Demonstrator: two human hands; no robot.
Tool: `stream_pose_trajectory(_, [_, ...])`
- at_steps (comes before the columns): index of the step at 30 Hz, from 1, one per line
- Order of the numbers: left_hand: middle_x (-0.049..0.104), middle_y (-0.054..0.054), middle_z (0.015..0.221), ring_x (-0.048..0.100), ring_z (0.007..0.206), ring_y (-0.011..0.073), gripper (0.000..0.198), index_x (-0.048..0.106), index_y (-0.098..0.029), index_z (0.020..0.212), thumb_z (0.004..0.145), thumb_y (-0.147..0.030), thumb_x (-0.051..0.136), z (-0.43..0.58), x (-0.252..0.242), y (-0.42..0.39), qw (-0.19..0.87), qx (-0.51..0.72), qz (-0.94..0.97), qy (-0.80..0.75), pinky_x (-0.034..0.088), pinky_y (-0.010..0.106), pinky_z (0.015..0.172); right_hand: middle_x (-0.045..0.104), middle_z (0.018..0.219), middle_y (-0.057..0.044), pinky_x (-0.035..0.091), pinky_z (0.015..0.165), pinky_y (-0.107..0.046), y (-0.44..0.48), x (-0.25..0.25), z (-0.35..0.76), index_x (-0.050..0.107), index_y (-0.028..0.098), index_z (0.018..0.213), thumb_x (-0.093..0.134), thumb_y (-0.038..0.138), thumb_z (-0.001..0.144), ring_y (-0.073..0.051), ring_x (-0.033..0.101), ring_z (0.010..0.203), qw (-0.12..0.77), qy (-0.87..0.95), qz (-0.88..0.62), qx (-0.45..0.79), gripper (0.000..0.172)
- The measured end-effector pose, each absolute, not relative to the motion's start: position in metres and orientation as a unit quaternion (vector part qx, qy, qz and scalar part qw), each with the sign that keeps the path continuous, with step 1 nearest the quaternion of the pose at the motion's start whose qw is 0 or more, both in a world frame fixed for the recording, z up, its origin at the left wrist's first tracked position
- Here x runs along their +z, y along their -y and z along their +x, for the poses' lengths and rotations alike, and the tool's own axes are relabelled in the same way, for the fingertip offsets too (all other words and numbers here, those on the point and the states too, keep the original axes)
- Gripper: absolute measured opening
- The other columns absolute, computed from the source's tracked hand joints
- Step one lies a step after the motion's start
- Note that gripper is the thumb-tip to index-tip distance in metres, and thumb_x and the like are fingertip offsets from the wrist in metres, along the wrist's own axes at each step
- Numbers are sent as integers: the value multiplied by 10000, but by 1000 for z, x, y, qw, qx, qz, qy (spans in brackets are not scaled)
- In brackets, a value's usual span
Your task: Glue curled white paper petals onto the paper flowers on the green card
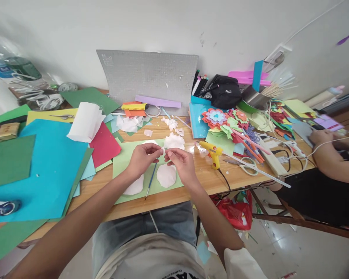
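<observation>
Over a light green paper sheet (119, 170), my left hand (144, 158) and my right hand (182, 162) meet, both closed in a pinch. A small white scrap, seemingly tissue (163, 151), shows between their fingertips. Just below my right hand lies a rounded white tissue piece (166, 176). Another white piece (136, 186) is partly covered by my left wrist. A crumpled white pile (174, 142) sits behind the fingers. Between the flat pieces lies a thin blue-handled paintbrush (151, 178), its tip toward the table's front edge.
A yellow glue gun (213, 153) and scissors (247, 166) lie at the right, near cables. Coloured paper (46, 170) and a tissue stack (86, 122) cover the left. A grey cutting mat (151, 77) leans on the wall. Another person's arm (331, 155) rests far right.
</observation>
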State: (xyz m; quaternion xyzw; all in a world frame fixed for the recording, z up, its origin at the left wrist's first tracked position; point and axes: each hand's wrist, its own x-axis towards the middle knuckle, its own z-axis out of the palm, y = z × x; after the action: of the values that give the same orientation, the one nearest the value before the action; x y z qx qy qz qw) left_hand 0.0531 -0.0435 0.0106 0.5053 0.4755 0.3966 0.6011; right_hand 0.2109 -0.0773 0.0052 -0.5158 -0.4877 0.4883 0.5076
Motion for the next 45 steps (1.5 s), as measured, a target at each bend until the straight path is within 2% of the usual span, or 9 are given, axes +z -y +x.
stream_pose_trajectory(3, [695,44,786,643,738,167,401,708,-158,835,658,-508,790,53,11,44,614,395,495,-471,551,288,659,704,812,-40,544,630,-270,80,8,210,733,214,904,624,434,838,-159,649,728,505,513,-515,465,254])
stream_pose_trajectory(8, [697,61,828,642,837,192,385,728,-161,859,753,-530,709,52,16,47,631,394,496,-448,573,307,702,719,967,-48,539,667,-278,84,11,208,745,244,981,562,362,889,-175,654,837,491,576,-537,373,237])
stream_pose_trajectory(13, [695,61,867,634,850,194,397,721,-155,908,676,-467,800,52,14,47,644,396,491,-432,592,329,711,711,952,-47,534,652,-258,86,12,211,746,247,974,563,323,891,-173,650,863,488,614,-535,314,214])
stream_pose_trajectory(17, [700,71,856,644,858,206,397,726,-155,899,687,-486,781,53,13,47,631,388,510,-438,585,315,682,712,893,-50,521,628,-256,80,12,216,725,217,936,625,362,851,-177,655,816,483,580,-569,327,196])
stream_pose_trajectory(24, [723,87,865,657,823,210,406,727,-154,908,705,-505,755,53,7,46,571,382,573,-447,553,318,698,713,864,-39,526,710,-281,75,10,213,718,215,849,658,334,827,-163,651,758,487,597,-554,317,135])
stream_pose_trajectory(30, [722,79,870,665,845,213,361,702,-167,941,755,-476,714,52,3,45,542,385,601,-443,534,313,729,704,843,-36,476,574,-239,80,7,211,698,206,814,641,344,829,-159,639,744,489,577,-563,332,150])
stream_pose_trajectory(37, [706,55,837,636,761,190,306,719,-188,841,803,-484,652,51,5,47,475,373,646,-466,515,298,692,689,838,-32,492,591,-249,79,6,214,690,216,817,641,346,834,-165,640,759,484,584,-567,319,140])
stream_pose_trajectory(41, [723,60,829,638,746,196,325,754,-196,850,774,-504,684,49,2,47,439,382,644,-496,502,295,674,673,853,-40,497,602,-261,99,12,224,689,218,866,593,335,878,-168,631,767,494,596,-577,260,151])
stream_pose_trajectory(45, [748,62,841,651,750,203,316,776,-192,861,764,-482,698,47,2,42,441,389,627,-510,505,303,696,654,785,-39,506,665,-325,147,7,255,666,228,832,592,309,882,-189,612,721,507,588,-620,115,120])
